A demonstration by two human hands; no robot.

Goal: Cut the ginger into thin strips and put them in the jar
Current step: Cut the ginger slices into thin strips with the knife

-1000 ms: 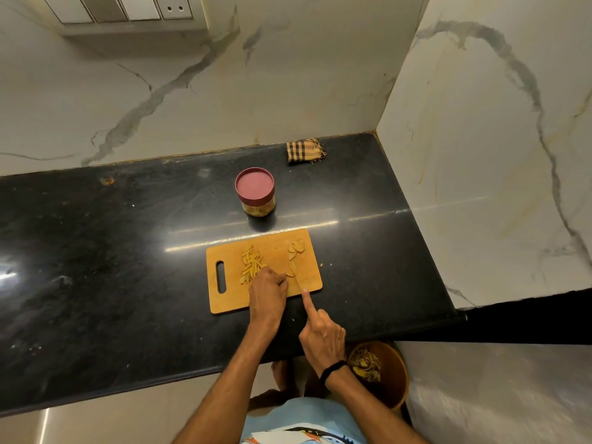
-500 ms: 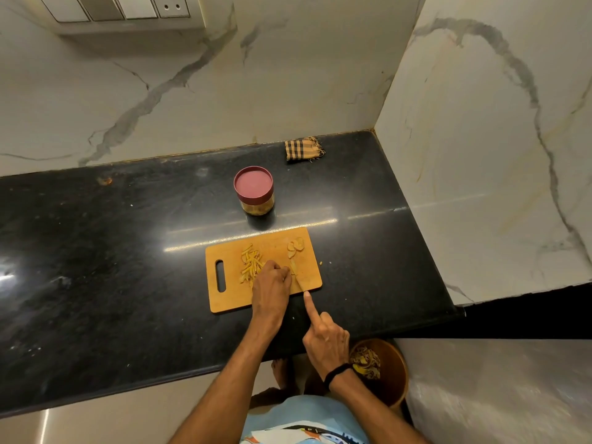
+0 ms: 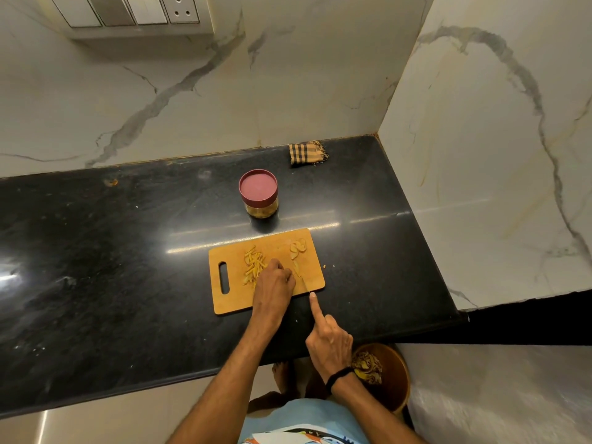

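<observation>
A wooden cutting board [image 3: 230, 302] lies on the black counter. A heap of ginger strips [image 3: 254, 265] sits on its left half, and a few ginger slices [image 3: 298, 246] lie at its far right corner. My left hand [image 3: 274, 285] rests on the board with curled fingers, pressing on a ginger piece [image 3: 296, 268] that is mostly hidden. My right hand [image 3: 328, 344] grips a knife, index finger stretched along its back; the thin blade [image 3: 304, 282] points onto the board beside my left fingers. The jar [image 3: 258, 193], its red lid on, stands behind the board.
A checked cloth [image 3: 307, 152] lies at the back by the wall corner. A brown bin [image 3: 389, 376] with peelings stands on the floor below the counter edge. A marble wall closes the right side. A switch panel [image 3: 128, 9] hangs on the back wall.
The two hands stay at the same spot on the board. The right hand and knife have shifted only slightly.
</observation>
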